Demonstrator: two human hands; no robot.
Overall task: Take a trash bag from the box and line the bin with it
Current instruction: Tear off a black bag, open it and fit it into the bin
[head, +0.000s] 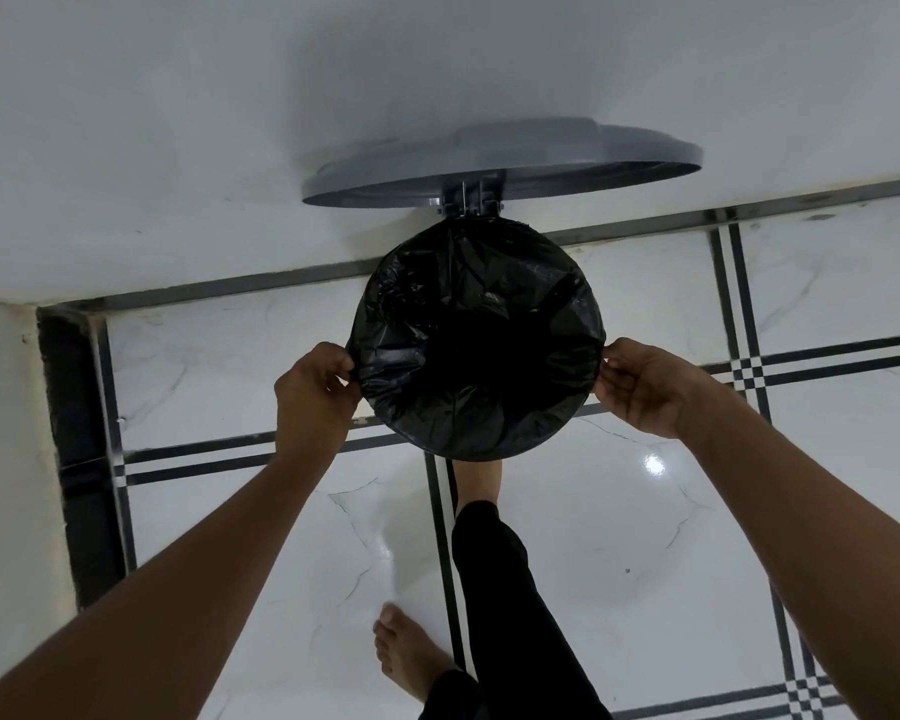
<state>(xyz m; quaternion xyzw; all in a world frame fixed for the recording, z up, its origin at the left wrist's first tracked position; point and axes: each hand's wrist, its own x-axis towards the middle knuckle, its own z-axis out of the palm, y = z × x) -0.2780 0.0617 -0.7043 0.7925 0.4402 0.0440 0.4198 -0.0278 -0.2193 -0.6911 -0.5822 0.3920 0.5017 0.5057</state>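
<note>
I look straight down on a round bin whose mouth is covered by a black trash bag (476, 335) folded over the rim all the way round, so the bin's body is hidden. Its grey lid (505, 163) stands raised on a metal hinge (471, 200) at the far side, against the wall. My left hand (313, 387) pinches the bag's edge at the bin's left side. My right hand (640, 384) pinches the bag's edge at the right side. My right foot (479, 483) is under the bin's near edge. No box is in view.
The bin stands on white marble floor tiles (619, 563) with black stripe borders, close to a white wall (178, 148). A wall corner (11, 433) juts out at the left. My bare left foot (411, 652) rests on the floor below the bin.
</note>
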